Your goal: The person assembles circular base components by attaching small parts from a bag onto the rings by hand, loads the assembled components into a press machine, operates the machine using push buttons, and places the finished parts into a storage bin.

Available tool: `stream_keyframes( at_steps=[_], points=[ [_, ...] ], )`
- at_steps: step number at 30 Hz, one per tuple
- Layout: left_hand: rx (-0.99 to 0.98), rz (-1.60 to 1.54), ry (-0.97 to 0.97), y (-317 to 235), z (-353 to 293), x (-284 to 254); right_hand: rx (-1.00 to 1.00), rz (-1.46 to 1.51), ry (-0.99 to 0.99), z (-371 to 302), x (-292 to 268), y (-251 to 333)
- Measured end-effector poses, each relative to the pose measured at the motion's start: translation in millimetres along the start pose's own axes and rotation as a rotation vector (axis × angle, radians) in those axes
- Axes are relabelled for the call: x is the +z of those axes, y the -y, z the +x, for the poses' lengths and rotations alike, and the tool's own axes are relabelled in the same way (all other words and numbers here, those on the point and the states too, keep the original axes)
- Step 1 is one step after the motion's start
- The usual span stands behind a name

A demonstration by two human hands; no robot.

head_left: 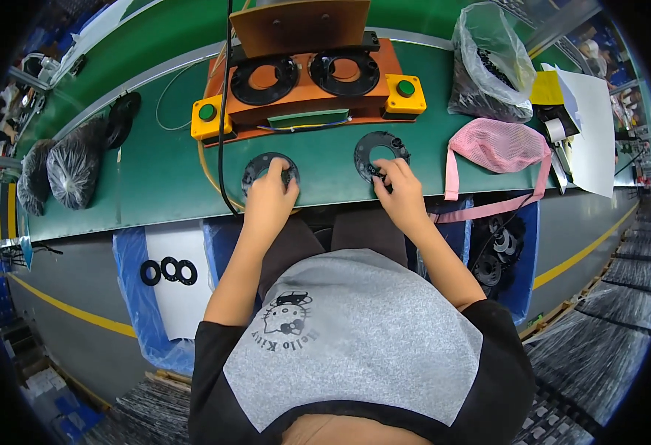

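My left hand point(272, 187) is closed over a flat black ring point(254, 170) lying on the green table, its thumb and fingers on the ring's right side and hole. To the right, another flat black ring point(362, 154) with small raised parts lies near the front edge. My right hand point(402, 191) reaches its lower right side, thumb and forefinger pinched at a small dark piece I cannot make out. Behind both rings stands an orange fixture point(318, 110). Two black discs with round holes, a left disc point(242, 89) and a right disc point(368, 77), sit in it.
Yellow boxes with green buttons, left point(208, 130) and right point(405, 105), flank the fixture. A black cable point(223, 148) hangs beside it. Clear bag point(488, 96) of dark parts and pink mesh piece point(497, 144) lie right. Blue-lined bin point(134, 297) below holds several black rings.
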State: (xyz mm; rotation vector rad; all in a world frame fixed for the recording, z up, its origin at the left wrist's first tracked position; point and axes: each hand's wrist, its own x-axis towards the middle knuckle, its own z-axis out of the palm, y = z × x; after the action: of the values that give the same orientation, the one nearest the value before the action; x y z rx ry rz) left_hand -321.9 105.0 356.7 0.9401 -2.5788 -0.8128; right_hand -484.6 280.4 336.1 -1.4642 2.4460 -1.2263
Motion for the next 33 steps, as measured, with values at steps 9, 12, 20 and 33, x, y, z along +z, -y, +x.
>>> stream_keyframes(
  at_steps=[9, 12, 20, 33],
  points=[
    [-0.280, -0.620, 0.116, -18.9, 23.4, 9.5, 0.126, 0.347, 0.106, 18.0, 30.4, 35.6],
    [-0.255, -0.662, 0.113, -22.0, 27.3, 20.6, 0.083, 0.377, 0.079, 17.7, 37.8, 36.2],
    [-0.185, -0.660, 0.102, -22.5, 37.6, 18.1, 0.185, 0.467, 0.127, 29.9, 32.8, 37.8],
    [-0.213, -1.048, 0.233, 3.8, -23.5, -42.5, 0.706, -0.506, -0.315, 194.8, -159.4, -132.4]
  ],
)
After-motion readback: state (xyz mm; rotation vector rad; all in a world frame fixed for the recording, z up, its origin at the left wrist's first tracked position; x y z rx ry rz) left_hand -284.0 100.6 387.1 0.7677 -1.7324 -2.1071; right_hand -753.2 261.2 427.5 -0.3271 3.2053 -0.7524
